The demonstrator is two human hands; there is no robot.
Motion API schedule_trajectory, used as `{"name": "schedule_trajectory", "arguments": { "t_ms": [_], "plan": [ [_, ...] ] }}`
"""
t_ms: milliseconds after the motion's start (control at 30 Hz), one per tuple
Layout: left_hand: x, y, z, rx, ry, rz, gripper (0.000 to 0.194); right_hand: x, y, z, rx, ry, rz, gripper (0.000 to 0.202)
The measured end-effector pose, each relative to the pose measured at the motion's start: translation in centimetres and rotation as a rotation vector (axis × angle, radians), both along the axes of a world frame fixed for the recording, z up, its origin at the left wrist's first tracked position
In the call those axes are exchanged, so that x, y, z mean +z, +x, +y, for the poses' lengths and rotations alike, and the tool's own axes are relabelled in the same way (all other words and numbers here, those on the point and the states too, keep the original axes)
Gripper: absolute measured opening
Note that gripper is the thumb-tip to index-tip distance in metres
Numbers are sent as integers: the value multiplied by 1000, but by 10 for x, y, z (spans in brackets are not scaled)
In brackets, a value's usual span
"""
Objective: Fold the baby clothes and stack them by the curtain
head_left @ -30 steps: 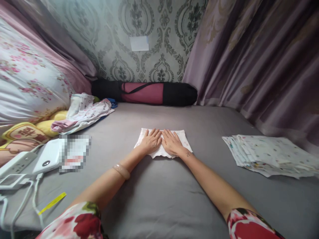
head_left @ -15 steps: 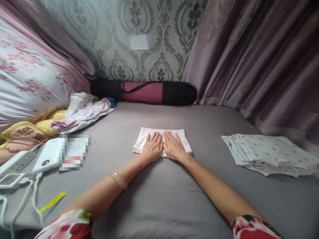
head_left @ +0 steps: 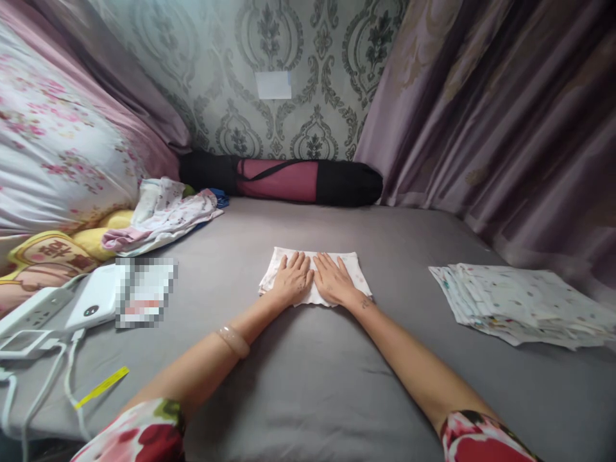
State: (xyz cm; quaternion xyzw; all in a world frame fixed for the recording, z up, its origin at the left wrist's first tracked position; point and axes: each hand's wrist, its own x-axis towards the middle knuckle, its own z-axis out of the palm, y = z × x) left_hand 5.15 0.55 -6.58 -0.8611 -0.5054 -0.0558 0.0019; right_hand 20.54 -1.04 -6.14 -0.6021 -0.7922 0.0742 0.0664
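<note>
A folded white cloth [head_left: 357, 273] with a faint pink print lies in several layers at the middle of the grey bed sheet [head_left: 308, 385]. My left hand [head_left: 292, 280] rests flat on its left half, palm down, fingers pointing away from me. Beside it my right hand [head_left: 333, 278] lies flat on the right half, fingers stretched out. Both hands are open, the thumbs close together near the cloth's middle. What lies under the palms is hidden.
To the right is a stack of folded printed cloths [head_left: 520, 301]. Crumpled clothes [head_left: 168, 215] lie at the left, near a power strip [head_left: 36, 311], a white power bank [head_left: 96, 295] and cables. A long black and maroon bag [head_left: 279, 179] lies along the wall.
My hands stay flat on the folded cloth, with only a slight shift of the left hand. The whole view has moved a little.
</note>
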Motion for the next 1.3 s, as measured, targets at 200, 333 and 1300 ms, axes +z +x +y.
{"name": "schedule_trajectory", "arguments": {
  "t_ms": [200, 333, 1300],
  "plan": [
    [-4, -2, 4, -5, 4, 7, 56, 12, -3, -4, -8, -50, -14, 58],
    [-3, -9, 11, 23, 47, -17, 58, 14, 3, -3, -45, -24, -22, 59],
    [-9, -27, 19, 73, 15, -35, 57, 6, 24, -4, -109, -10, -31, 59]
  ]
}}
